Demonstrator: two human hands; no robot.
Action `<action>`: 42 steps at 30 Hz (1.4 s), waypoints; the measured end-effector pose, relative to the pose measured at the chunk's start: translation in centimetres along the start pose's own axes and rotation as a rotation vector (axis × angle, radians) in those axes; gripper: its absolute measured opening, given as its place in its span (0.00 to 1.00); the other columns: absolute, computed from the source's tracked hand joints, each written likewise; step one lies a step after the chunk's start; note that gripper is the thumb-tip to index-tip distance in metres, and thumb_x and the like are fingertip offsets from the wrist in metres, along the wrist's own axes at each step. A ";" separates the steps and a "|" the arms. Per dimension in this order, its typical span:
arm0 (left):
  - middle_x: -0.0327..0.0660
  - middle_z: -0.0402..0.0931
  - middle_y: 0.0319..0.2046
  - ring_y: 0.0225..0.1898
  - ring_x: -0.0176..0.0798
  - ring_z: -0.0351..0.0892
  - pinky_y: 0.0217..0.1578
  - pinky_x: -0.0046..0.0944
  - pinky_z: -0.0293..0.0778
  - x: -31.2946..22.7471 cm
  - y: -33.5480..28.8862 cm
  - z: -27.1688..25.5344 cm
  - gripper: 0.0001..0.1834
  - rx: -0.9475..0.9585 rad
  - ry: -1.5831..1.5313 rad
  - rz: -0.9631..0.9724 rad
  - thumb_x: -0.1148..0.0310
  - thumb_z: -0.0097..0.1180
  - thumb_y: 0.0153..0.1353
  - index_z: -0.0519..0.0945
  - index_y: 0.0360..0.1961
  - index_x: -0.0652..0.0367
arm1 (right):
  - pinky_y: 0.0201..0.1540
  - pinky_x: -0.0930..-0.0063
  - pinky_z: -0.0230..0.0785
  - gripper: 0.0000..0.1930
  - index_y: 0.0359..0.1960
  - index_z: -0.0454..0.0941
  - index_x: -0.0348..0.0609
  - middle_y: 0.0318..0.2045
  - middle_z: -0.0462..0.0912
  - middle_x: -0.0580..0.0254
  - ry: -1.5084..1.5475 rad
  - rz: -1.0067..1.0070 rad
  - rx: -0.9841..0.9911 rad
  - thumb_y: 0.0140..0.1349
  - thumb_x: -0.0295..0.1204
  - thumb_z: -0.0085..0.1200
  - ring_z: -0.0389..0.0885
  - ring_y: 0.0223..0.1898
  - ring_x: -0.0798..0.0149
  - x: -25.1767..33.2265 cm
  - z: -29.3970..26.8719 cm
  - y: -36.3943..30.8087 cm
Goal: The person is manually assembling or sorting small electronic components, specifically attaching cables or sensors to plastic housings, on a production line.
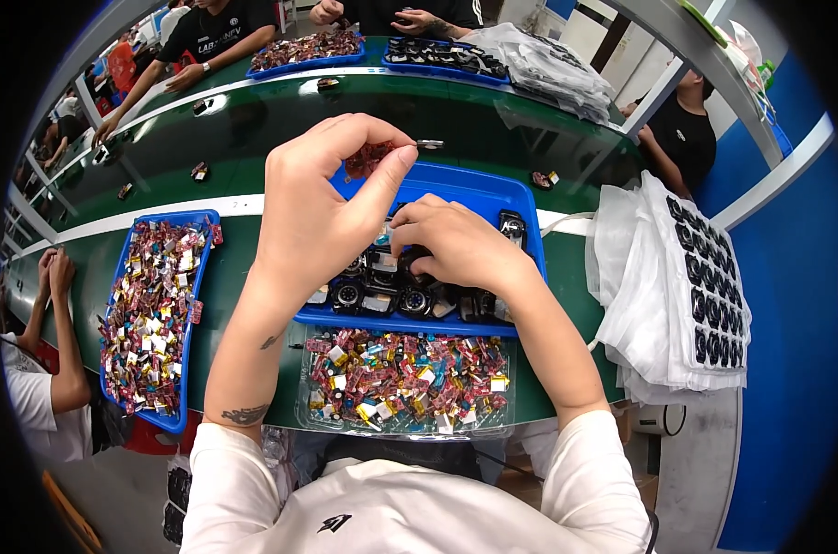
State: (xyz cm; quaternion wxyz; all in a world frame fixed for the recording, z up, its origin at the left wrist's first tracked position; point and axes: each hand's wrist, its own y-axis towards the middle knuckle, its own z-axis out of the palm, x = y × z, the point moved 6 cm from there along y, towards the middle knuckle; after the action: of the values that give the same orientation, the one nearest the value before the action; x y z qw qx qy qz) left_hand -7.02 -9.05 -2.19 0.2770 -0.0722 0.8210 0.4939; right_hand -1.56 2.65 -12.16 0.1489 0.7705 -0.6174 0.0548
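My left hand (331,194) is raised above the blue tray (479,187), thumb and forefinger pinched together. Small dark-red circuit parts (368,159) show inside its curled fingers; how many I cannot tell. Down in the tray, my right hand (460,242) curls its thumb and fingers around a black watch-like case (410,261), partly hidden by the hand. More black cases with round dials (348,295) lie around it. Just in front, a clear plastic tray (301,406) holds a heap of small red circuit parts with white, yellow and blue bits.
To the left stands a long blue tray (186,355) full of similar red parts. At right is a stack of white sheets and trays (627,277) with black pieces. Assembled pieces (544,179) sit on the green conveyor (253,138). Other people work across it and at left.
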 end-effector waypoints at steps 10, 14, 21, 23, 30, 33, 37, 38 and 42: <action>0.32 0.75 0.24 0.26 0.20 0.68 0.25 0.22 0.61 1.0 -0.4 0.4 0.05 0.106 -0.350 -0.273 0.76 0.59 0.57 0.79 0.30 0.69 | 0.35 0.82 0.70 0.08 0.41 0.75 0.37 0.33 0.78 0.67 1.072 0.122 -0.393 0.60 0.20 0.49 0.76 0.33 0.76 -1.9 -5.4 -0.6; 0.32 0.74 0.23 0.26 0.20 0.68 0.26 0.22 0.62 0.9 -0.3 0.8 0.05 0.163 -0.296 -0.216 0.76 0.59 0.57 0.79 0.30 0.68 | 0.36 0.81 0.74 0.13 0.48 0.74 0.37 0.34 0.77 0.65 1.173 0.179 -0.412 0.62 0.24 0.51 0.76 0.33 0.76 -1.7 -5.7 -1.0; 0.30 0.73 0.23 0.25 0.19 0.65 0.24 0.22 0.59 0.6 -0.5 1.3 0.04 0.234 -0.160 -0.216 0.76 0.58 0.57 0.78 0.31 0.67 | 0.36 0.81 0.75 0.13 0.46 0.73 0.35 0.35 0.78 0.67 1.202 0.133 -0.511 0.59 0.21 0.54 0.76 0.32 0.77 -1.0 -6.1 -1.0; 0.30 0.72 0.22 0.24 0.19 0.64 0.23 0.22 0.58 0.6 -0.5 1.2 0.04 0.191 -0.126 -0.221 0.75 0.57 0.58 0.78 0.32 0.67 | 0.36 0.81 0.75 0.13 0.46 0.73 0.35 0.35 0.79 0.66 1.172 0.132 -0.514 0.59 0.21 0.54 0.77 0.32 0.77 -1.3 -6.0 -1.0; 0.40 0.75 0.18 0.21 0.26 0.70 0.23 0.29 0.66 0.7 -0.5 1.2 0.05 0.119 -0.093 -0.258 0.75 0.58 0.55 0.78 0.30 0.67 | 0.33 0.81 0.77 0.13 0.44 0.71 0.33 0.33 0.80 0.61 1.053 0.168 -0.591 0.59 0.22 0.56 0.79 0.33 0.75 -0.8 -6.6 -1.4; 0.40 0.76 0.19 0.21 0.27 0.72 0.24 0.29 0.67 0.9 -0.6 1.1 0.06 0.096 -0.094 -0.249 0.74 0.59 0.55 0.79 0.31 0.67 | 0.32 0.82 0.77 0.12 0.44 0.73 0.33 0.33 0.80 0.61 1.108 0.219 -0.589 0.58 0.21 0.56 0.80 0.32 0.75 -0.6 -6.4 -1.3; 0.41 0.77 0.19 0.22 0.27 0.73 0.25 0.29 0.69 1.4 -0.6 1.2 0.07 0.053 -0.028 -0.188 0.73 0.59 0.55 0.80 0.31 0.68 | 0.28 0.83 0.76 0.10 0.41 0.74 0.32 0.30 0.80 0.63 0.938 0.163 -0.668 0.57 0.19 0.55 0.78 0.29 0.77 -0.7 -6.3 -1.3; 0.41 0.77 0.20 0.23 0.27 0.73 0.25 0.29 0.69 1.4 -0.6 1.0 0.07 -0.003 -0.011 -0.141 0.73 0.60 0.56 0.80 0.31 0.68 | 0.28 0.83 0.76 0.10 0.41 0.74 0.32 0.30 0.80 0.63 0.936 0.165 -0.668 0.57 0.19 0.55 0.78 0.29 0.77 -0.6 -6.3 -1.3; 0.38 0.78 0.21 0.24 0.25 0.73 0.25 0.27 0.69 2.5 -0.7 1.1 0.07 0.023 -0.202 -0.362 0.72 0.60 0.56 0.81 0.30 0.67 | 0.29 0.84 0.75 0.10 0.41 0.74 0.33 0.29 0.79 0.64 1.016 0.214 -0.667 0.57 0.19 0.55 0.77 0.29 0.78 -0.2 -6.2 -1.2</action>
State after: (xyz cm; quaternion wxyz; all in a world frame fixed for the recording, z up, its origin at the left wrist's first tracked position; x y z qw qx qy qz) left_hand -8.39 -8.09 -4.42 0.4430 -0.1656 0.7683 0.4313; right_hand 0.23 4.90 -6.50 0.6511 0.4939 -0.5269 0.2334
